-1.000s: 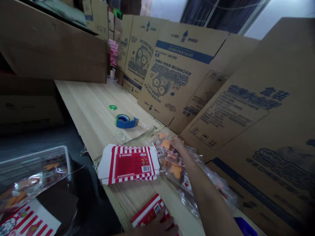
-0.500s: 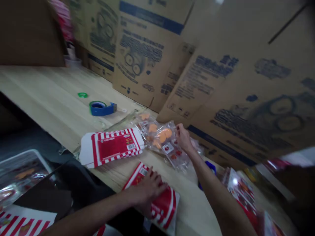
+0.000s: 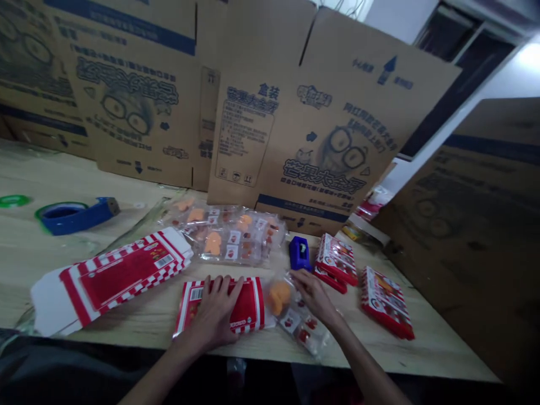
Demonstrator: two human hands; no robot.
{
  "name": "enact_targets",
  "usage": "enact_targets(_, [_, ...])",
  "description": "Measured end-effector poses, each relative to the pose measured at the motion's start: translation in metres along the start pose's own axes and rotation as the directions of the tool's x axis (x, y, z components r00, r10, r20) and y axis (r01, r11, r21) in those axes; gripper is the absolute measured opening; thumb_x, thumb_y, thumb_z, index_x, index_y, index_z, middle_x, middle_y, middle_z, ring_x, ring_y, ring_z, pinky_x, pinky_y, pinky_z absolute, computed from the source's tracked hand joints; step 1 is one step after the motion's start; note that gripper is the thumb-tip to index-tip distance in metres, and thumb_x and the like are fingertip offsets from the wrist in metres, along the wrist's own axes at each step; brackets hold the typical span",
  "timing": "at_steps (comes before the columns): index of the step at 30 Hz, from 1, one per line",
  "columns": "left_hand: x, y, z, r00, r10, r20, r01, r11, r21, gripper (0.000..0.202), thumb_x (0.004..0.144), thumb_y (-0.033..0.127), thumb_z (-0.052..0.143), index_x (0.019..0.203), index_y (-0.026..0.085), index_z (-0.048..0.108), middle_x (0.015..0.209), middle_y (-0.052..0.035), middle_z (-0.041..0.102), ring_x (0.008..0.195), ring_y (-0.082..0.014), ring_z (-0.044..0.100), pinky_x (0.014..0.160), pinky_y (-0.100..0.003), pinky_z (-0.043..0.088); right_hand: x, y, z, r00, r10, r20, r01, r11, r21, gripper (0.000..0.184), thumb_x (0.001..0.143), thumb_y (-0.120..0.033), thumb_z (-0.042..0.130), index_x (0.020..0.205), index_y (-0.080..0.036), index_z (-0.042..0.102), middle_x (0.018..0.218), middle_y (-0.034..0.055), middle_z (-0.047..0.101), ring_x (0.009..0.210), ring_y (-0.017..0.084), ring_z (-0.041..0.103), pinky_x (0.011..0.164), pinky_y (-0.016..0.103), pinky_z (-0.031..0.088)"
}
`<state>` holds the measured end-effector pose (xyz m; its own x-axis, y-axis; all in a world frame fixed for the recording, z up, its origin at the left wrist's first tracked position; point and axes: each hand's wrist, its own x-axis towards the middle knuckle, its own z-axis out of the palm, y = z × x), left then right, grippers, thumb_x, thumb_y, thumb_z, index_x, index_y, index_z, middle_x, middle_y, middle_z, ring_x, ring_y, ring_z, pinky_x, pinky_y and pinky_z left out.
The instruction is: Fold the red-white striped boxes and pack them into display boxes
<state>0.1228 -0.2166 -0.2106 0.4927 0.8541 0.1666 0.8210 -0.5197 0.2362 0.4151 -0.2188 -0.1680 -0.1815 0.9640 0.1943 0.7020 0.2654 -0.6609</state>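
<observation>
Under my left hand lies a red-and-white striped carton, its right end towards my other hand. The left fingers wrap over its top, holding it on the table. My right hand pinches the upper edge of a clear plastic candy packet with an orange piece and small red pieces inside. The packet's left side meets the carton's right end; whether any of it is inside I cannot tell. Behind both hands a pile of similar candy packets lies spread. A stack of flattened cartons rests to the left.
A blue tape dispenser and a green tape roll lie at left. Beyond my right hand are a dark blue plastic object and filled red boxes, with another box further right. Large cardboard boxes wall the back.
My right hand has drawn a packet from the pile back to the carton's right end. The carton has turned to lie more level. My view has swung right.
</observation>
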Motion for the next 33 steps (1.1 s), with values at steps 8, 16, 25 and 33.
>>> enact_targets(8, [-0.015, 0.023, 0.004, 1.000, 0.021, -0.016, -0.019, 0.994, 0.104, 0.104, 0.048, 0.046, 0.075, 0.142, 0.016, 0.040, 0.136, -0.0233, 0.044, 0.128, -0.0437, 0.035, 0.111, -0.061, 0.009, -0.018, -0.021, 0.009, 0.963, 0.023, 0.267, 0.031, 0.980, -0.196, 0.044, 0.090, -0.013, 0.044, 0.127, -0.031, 0.059, 0.112, 0.0068, 0.059, 0.112, 0.023, 0.053, 0.110, 0.059, 0.013])
enact_targets(16, [-0.012, 0.018, 0.008, 1.000, 0.007, 0.013, -0.008, 0.997, 0.082, 0.113, 0.041, 0.047, 0.077, 0.142, 0.016, 0.038, 0.137, -0.0224, 0.042, 0.131, -0.0444, 0.031, 0.111, -0.059, 0.008, -0.018, -0.012, 0.026, 0.970, 0.032, 0.242, 0.008, 0.986, -0.165, 0.036, 0.091, -0.020, 0.047, 0.122, -0.030, 0.063, 0.110, 0.0051, 0.061, 0.108, 0.022, 0.056, 0.111, 0.060, 0.007])
enact_targets(25, [-0.009, 0.017, 0.010, 0.987, 0.078, 0.138, -0.089, 0.993, 0.076, 0.118, 0.040, 0.052, 0.077, 0.145, 0.015, 0.036, 0.141, -0.0238, 0.040, 0.132, -0.0433, 0.031, 0.111, -0.058, 0.010, -0.019, 0.001, 0.073, 0.980, 0.015, 0.199, -0.006, 0.999, -0.045, 0.038, 0.084, -0.015, 0.051, 0.112, -0.034, 0.069, 0.142, 0.0063, 0.048, 0.137, 0.028, 0.034, 0.108, 0.065, -0.007])
enact_targets(33, [-0.017, 0.033, 0.000, 0.979, -0.035, 0.199, 0.007, 0.990, 0.141, 0.110, 0.047, 0.049, 0.074, 0.145, 0.015, 0.037, 0.142, -0.0248, 0.041, 0.133, -0.0442, 0.031, 0.111, -0.061, 0.008, -0.065, 0.046, 0.043, 0.759, 0.362, -0.541, -0.158, 0.909, 0.386, 0.039, 0.078, -0.046, 0.061, 0.101, -0.017, 0.071, 0.116, 0.0151, 0.066, 0.110, 0.029, 0.060, 0.098, 0.046, 0.045])
